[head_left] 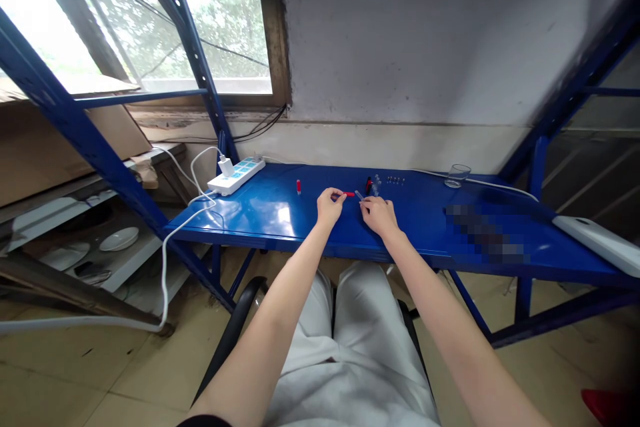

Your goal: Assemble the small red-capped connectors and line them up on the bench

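1. Left hand [330,207]: narrow grip holding a red piece [349,194] over the blue table [245,217].
2. Right hand [379,213]: narrow grip holding a clear piece [359,195] close to the red one; whether they touch, I cannot tell.
3. Clear glass [457,177]: back right, table visible through it.
4. Small red-topped tube [299,186]: upright, left of the hands.
5. Dark pixelated patch [483,232], right: any lettering unreadable.
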`<action>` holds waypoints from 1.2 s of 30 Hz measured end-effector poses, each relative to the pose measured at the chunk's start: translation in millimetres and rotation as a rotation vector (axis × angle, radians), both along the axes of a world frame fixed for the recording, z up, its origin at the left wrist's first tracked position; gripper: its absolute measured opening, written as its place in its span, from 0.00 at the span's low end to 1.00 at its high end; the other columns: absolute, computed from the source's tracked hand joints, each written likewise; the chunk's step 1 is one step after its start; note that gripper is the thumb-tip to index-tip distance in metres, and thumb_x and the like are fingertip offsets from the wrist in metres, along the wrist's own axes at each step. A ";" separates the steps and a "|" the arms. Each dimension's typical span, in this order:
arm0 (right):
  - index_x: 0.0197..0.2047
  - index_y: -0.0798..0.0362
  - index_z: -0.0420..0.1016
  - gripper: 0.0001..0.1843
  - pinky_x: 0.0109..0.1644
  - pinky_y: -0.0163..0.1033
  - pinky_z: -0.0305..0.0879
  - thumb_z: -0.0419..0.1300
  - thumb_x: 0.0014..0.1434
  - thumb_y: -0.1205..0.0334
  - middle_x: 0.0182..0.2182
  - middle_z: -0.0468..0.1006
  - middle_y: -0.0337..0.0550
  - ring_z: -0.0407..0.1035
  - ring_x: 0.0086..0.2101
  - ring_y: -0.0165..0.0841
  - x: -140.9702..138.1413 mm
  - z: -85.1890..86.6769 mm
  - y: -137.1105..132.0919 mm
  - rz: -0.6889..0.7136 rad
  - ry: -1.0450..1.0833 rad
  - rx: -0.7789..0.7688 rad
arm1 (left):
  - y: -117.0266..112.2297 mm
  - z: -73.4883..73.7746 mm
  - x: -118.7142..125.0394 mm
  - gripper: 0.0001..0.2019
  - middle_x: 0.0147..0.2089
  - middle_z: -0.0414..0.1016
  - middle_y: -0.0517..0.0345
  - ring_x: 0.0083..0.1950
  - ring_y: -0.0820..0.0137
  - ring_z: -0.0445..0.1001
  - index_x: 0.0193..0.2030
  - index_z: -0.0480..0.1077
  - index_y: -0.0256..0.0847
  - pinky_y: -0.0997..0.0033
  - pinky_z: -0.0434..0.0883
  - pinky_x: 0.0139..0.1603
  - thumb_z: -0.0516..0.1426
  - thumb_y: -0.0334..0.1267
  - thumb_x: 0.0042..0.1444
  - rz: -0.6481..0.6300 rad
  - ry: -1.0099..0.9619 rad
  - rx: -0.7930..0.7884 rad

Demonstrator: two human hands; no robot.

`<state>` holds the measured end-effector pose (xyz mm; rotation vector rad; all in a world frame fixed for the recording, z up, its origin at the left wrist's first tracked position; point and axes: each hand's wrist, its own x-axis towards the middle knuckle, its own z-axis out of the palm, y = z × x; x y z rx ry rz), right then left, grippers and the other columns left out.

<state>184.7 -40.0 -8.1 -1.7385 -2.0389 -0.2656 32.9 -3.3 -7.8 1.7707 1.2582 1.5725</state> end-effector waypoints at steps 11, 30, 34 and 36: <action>0.41 0.55 0.77 0.21 0.44 0.42 0.56 0.42 0.63 0.63 0.45 0.74 0.49 0.66 0.43 0.36 -0.6 0.6 1.0 0.044 -0.092 -0.009 | 0.9 -1.0 0.5 0.02 0.32 0.72 0.57 0.33 0.73 0.69 0.30 0.68 0.38 0.72 0.66 0.37 0.57 0.34 0.50 0.011 -0.033 0.000; 0.45 0.56 0.75 0.21 0.44 0.37 0.63 0.43 0.62 0.65 0.47 0.72 0.48 0.69 0.40 0.34 -0.2 -0.7 3.8 0.107 -0.002 -0.022 | -4.7 1.2 1.5 0.07 0.40 0.72 0.54 0.35 0.73 0.69 0.40 0.67 0.39 0.72 0.68 0.41 0.51 0.32 0.54 -0.012 0.045 0.112; 0.47 0.55 0.75 0.21 0.44 0.35 0.65 0.43 0.62 0.66 0.49 0.70 0.48 0.69 0.42 0.34 -0.9 -0.1 2.4 0.099 0.050 -0.027 | -4.7 0.6 2.2 0.10 0.41 0.72 0.53 0.38 0.72 0.70 0.40 0.70 0.39 0.71 0.69 0.43 0.51 0.29 0.54 -0.063 0.097 0.142; 0.47 0.54 0.74 0.20 0.45 0.35 0.65 0.43 0.62 0.66 0.50 0.70 0.47 0.69 0.43 0.34 -1.2 0.4 1.9 0.109 0.073 -0.025 | -3.7 -1.1 2.2 0.10 0.42 0.73 0.53 0.38 0.72 0.70 0.40 0.71 0.40 0.70 0.69 0.44 0.52 0.29 0.53 -0.101 0.138 0.143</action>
